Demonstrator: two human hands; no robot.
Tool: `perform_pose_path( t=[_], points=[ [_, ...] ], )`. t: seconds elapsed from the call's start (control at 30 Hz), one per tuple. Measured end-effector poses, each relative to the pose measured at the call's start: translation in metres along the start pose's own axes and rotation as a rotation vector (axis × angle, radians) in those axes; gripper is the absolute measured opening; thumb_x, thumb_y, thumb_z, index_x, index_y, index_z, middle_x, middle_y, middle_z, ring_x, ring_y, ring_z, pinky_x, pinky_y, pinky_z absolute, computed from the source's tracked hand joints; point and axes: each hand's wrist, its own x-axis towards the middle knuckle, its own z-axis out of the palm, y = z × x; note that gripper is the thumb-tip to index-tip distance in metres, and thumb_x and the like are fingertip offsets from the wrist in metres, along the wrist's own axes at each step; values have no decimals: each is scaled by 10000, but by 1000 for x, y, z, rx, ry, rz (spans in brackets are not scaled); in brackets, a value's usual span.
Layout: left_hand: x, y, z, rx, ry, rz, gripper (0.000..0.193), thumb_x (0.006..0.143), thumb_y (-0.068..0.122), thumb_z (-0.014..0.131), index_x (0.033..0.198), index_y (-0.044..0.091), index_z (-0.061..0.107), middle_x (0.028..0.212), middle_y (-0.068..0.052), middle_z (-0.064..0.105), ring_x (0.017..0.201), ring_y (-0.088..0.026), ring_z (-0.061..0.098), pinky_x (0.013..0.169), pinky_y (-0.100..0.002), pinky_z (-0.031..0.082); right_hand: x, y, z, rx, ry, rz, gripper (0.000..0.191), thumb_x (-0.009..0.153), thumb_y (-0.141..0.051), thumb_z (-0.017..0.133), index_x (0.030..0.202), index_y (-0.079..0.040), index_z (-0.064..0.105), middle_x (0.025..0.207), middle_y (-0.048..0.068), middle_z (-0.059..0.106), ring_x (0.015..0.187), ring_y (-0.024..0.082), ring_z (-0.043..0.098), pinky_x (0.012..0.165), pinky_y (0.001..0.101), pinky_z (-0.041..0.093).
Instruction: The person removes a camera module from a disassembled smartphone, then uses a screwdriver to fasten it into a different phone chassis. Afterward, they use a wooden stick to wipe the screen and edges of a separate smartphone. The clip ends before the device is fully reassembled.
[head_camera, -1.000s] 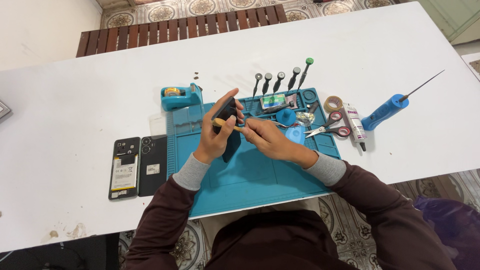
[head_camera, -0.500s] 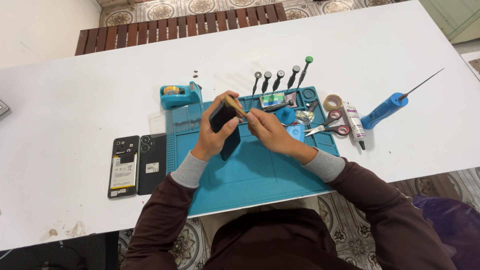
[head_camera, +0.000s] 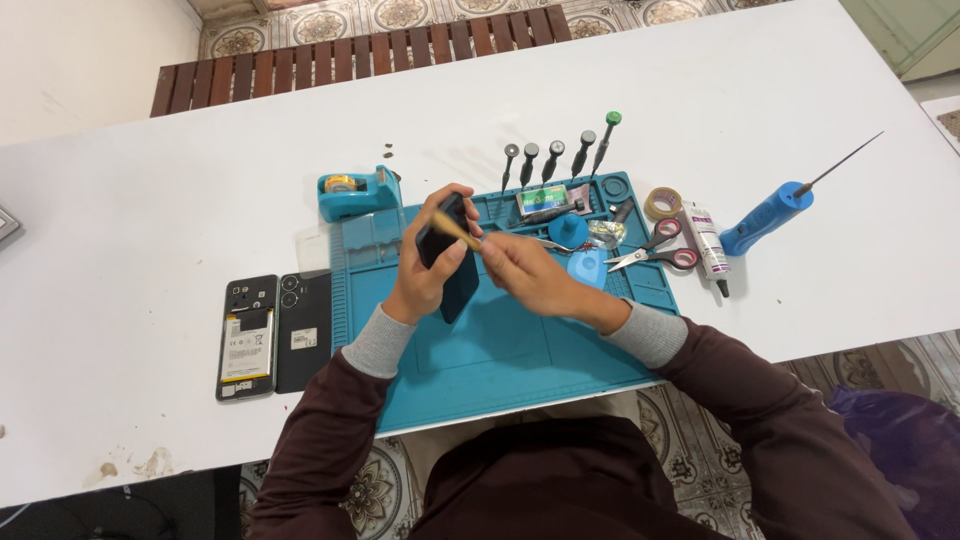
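1. White tabletop (head_camera: 150, 180) carries a teal rectangular silicone work mat (head_camera: 500, 350); a brown slatted bench (head_camera: 350, 55) and patterned floor tiles lie beyond.
2. Left hand (head_camera: 425, 280) is clamped around a dark slim slab-shaped phone part (head_camera: 450, 262), held tilted above the mat's upper left area.
3. Right hand (head_camera: 520, 272) has fingers pinched together on a thin tan stick-like tool (head_camera: 458, 232), whose tip meets the part's upper end.
4. Step in hand, as judged: working the tool along the part's top edge, either cleaning or prying; which one cannot be told.
5. Next move calls for light, controlled pressure and a steady left grip.
6. Nearby: an opened black phone body with white battery label (head_camera: 247, 338) lies left of the mat; 5 dark-handled screwdrivers (head_camera: 555, 158) stand at its top edge; red-handled scissors (head_camera: 655, 250) lie to the right.
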Motion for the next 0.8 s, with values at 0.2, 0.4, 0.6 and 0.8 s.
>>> perform_pose_path(
  t=[0.2,0.4,0.6,0.8],
  points=[
    [3,1,-1,0,43,-5,689,974,423,639,1478,6,422,1188,-85,565,1066,-164,620,924,-315,579,8,4,-5,36,75,110,503,1116,-445,309,802,-100,497,634,-33,456,541,82,432,497,274,388],
    [1,2,-1,-67,31,-21,697,989,478,609,1466,0,433,1201,-75,554,1076,-161,612,940,-316,574,-3,-2,6,-91,-120,24,493,1105,-446,362,798,-91,514,649,-36,479,582,91,445,535,281,403],
    [2,-3,-4,-60,90,-31,737,986,541,586,1470,3,447,1145,-88,593,1042,-159,646,910,-315,588,12,0,-6,-60,78,119,488,1109,-435,372,798,-91,522,662,-40,445,590,88,414,532,287,382],
    [0,-9,1,-156,86,21,830,989,657,555,1476,-1,418,1206,-92,557,1105,-174,626,967,-338,579,0,-4,6,-61,-105,91,479,1101,-420,380,799,-81,532,656,-34,464,578,86,425,528,298,394]
  ],
)
